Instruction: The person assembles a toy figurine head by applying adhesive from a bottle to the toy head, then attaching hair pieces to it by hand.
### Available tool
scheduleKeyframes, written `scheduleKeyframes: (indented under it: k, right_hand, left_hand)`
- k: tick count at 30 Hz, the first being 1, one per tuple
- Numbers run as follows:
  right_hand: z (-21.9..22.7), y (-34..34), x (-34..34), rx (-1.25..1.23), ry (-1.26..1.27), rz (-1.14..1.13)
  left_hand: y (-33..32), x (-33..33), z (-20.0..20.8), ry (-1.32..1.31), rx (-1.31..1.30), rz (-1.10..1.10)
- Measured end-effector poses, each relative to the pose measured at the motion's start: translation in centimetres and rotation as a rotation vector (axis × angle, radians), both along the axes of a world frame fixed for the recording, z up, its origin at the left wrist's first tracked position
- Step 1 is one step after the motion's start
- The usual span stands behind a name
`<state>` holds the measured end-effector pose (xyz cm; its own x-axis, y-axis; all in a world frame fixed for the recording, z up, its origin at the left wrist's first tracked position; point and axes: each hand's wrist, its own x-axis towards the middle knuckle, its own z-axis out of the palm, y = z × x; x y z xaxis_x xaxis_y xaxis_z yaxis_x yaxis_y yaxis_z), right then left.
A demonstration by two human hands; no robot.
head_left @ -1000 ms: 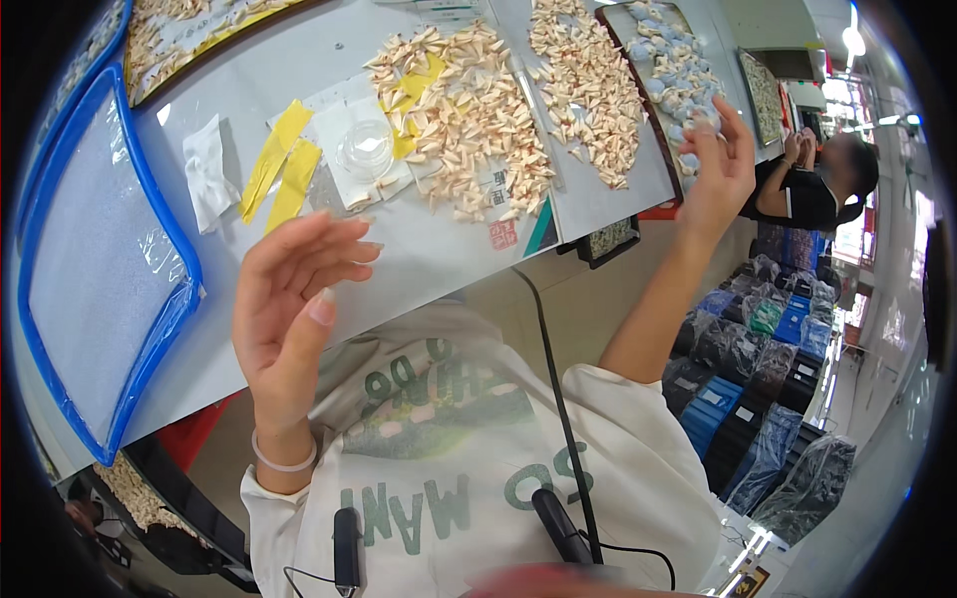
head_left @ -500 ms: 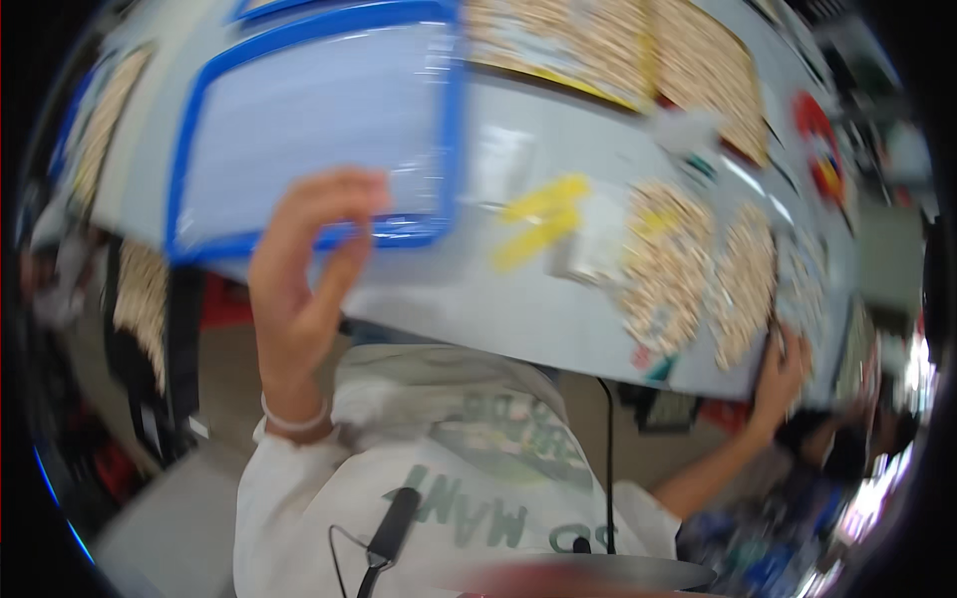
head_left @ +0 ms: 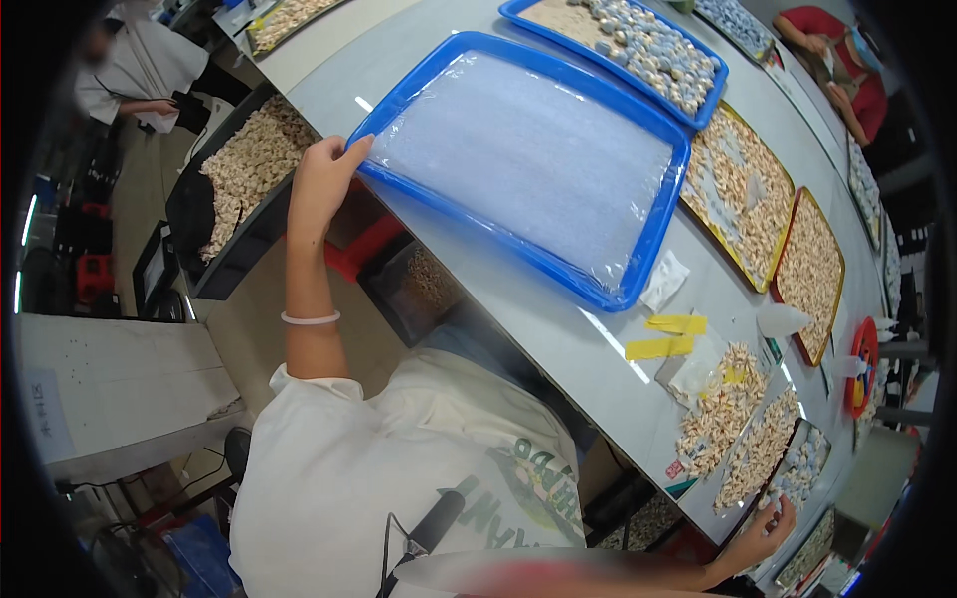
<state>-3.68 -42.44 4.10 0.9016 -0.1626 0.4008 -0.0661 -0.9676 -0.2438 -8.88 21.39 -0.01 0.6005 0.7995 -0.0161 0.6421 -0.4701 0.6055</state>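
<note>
Head view showed my left hand (head_left: 324, 179) gripping the near-left corner of a blue tray (head_left: 658, 209), fingers curled over its rim. The tray lay flat on the grey table (head_left: 498, 289), lined with clear plastic film and holding nothing else I could see. My right hand (head_left: 768, 520) was far off at the lower right, at the table's edge beside heaps of small pale pieces (head_left: 723, 414); its fingers looked bent, but I could not tell whether they held anything. Just past the tray's right corner lay a small clear bag (head_left: 665, 282) and two yellow strips (head_left: 668, 336). Beyond it sat a second blue tray (head_left: 638, 45) of rounded pieces and yellow-rimmed trays (head_left: 743, 194) of pale ones.
</note>
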Motion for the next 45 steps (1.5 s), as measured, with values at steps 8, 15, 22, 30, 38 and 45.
scheduleKeyframes:
  k: [8, 15, 22, 30, 38, 45]
  right_hand:
    - [0.6, 0.5, -0.6, -0.038, -0.050, 0.079]
    - [1.9, 2.6, -0.7, 0.004, -0.028, 0.061]
    - [2.5, 5.0, -0.7, -0.047, -0.017, 0.078]
    - [4.2, 7.8, -2.5, -0.098, 0.066, -0.053]
    - [4.7, 8.1, -1.4, -0.070, 0.117, -0.075]
    - [4.9, 11.7, 1.6, -0.077, 0.095, 0.084]
  left_hand:
    - [6.4, -5.1, 1.6, -0.976, -0.537, 0.104]
    - [17.2, -4.7, 2.2, -1.347, -0.608, 0.174]
    - [26.4, 10.2, 4.0, -1.597, -0.892, -0.044]
    - [37.1, 31.0, -0.9, -1.827, -0.905, 0.143]
    - [25.7, 33.0, -0.7, -1.293, -1.057, -0.092]
    - [15.1, 30.3, -1.3, -0.300, -0.426, -0.385]
